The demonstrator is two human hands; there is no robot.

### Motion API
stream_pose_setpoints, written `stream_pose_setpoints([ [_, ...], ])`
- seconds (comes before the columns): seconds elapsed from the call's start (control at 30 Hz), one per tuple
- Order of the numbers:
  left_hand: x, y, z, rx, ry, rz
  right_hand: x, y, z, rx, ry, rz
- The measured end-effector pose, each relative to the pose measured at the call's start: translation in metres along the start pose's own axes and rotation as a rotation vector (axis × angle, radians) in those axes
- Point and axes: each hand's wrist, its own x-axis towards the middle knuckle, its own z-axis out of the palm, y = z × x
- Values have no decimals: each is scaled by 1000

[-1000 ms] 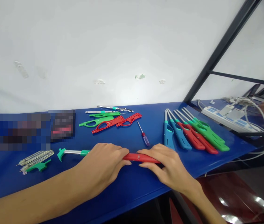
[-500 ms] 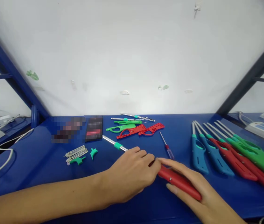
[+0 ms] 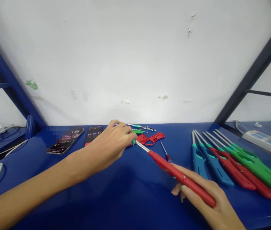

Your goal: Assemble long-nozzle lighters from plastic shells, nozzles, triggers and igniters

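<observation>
A red long-necked gas lighter [image 3: 182,176] lies slanted between my two hands. My right hand [image 3: 204,191] is wrapped round its red handle near the butt end. My left hand [image 3: 116,135] is closed over the far end of its metal tube, at the small green collar [image 3: 133,141]; the tip is hidden under my fingers. Just beyond my right fingertips lies a screwdriver [image 3: 166,152] with a clear, red-tinged handle. Open red handle halves [image 3: 155,138] and part of a green handle half [image 3: 138,131] rest behind my left hand, partly covered by it.
At the right, several finished-looking lighters in blue [image 3: 199,159], red [image 3: 236,172] and green [image 3: 262,161] lie side by side. Two phones [image 3: 65,140] sit at the back left. Loose metal tubes with wires [image 3: 145,128] lie by the wall. A white power strip [image 3: 267,142] stands far right.
My left hand has moved up and left from the handle to the tube's far end. The tube now joins the red handle in plain view. My left arm hides the small parts at left.
</observation>
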Motion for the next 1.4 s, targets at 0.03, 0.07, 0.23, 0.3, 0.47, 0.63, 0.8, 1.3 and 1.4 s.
stream_pose_setpoints([
  [0.03,0,3,2,-39,-1,35,-1,2,0,-13,-14,-9],
  [0.07,1,7,3,-77,2,70,-2,3,-1,-21,-16,-6],
  [0.23,0,26,13,-203,70,172,-6,-2,-3,15,1,79],
  [0.3,0,26,16,-225,97,161,-5,-5,-3,27,18,84],
  [0.47,0,21,20,-241,89,158,-1,-12,-1,93,-54,54],
  [0.63,0,24,14,-264,80,188,-2,-17,2,149,-58,107],
  [0.8,0,26,11,-281,134,236,-5,-4,-1,120,-136,100],
  [1.3,-1,25,10,-312,37,223,0,-10,5,121,-72,38],
  [1.4,0,20,7,-286,-14,180,0,-7,6,109,-53,-29],
])
